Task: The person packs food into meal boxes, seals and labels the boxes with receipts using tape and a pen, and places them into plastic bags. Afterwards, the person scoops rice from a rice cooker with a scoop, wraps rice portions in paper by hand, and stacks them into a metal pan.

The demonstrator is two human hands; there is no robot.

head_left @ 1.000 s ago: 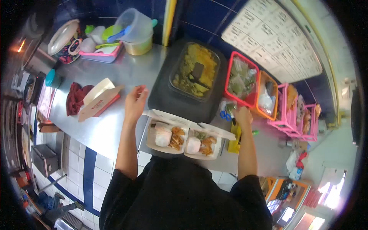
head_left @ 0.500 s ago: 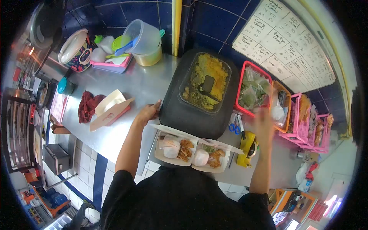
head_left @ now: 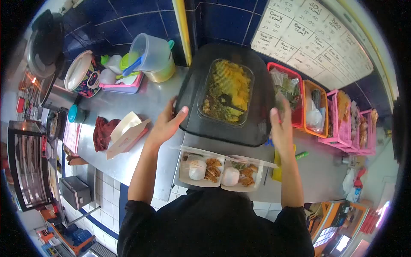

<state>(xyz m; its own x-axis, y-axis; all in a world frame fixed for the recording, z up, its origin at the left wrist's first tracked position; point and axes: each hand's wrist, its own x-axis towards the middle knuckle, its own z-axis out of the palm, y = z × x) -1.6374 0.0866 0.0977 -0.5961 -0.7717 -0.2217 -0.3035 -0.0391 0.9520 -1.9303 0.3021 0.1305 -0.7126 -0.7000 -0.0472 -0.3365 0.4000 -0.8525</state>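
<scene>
My left hand [head_left: 166, 123] grips the left edge of a large black lid or tray [head_left: 231, 136], thumb on top. On the opposite edge rests my right hand [head_left: 281, 125], its thumb and fingers apart around the rim. In the middle of the black piece a clear rectangular area shows yellow and green food [head_left: 229, 88] with a dark utensil in it. Just below lie two open paper boxes, the left one [head_left: 201, 182] and the right one [head_left: 242, 187], each with a white rounded portion and browned pieces.
A folded carton [head_left: 128, 139] and a dark red cloth [head_left: 102, 132] lie left. Plastic tubs [head_left: 154, 55] stand behind. At right are a red basket [head_left: 298, 103], an orange basket [head_left: 326, 109], pink racks [head_left: 336, 124], a yellow tape dispenser [head_left: 278, 171] and a green marker [head_left: 302, 155].
My right hand has come left from beside the red basket to the black piece's right edge. The black piece now covers more of the baskets' side and the scissors. My left hand has taken its left edge.
</scene>
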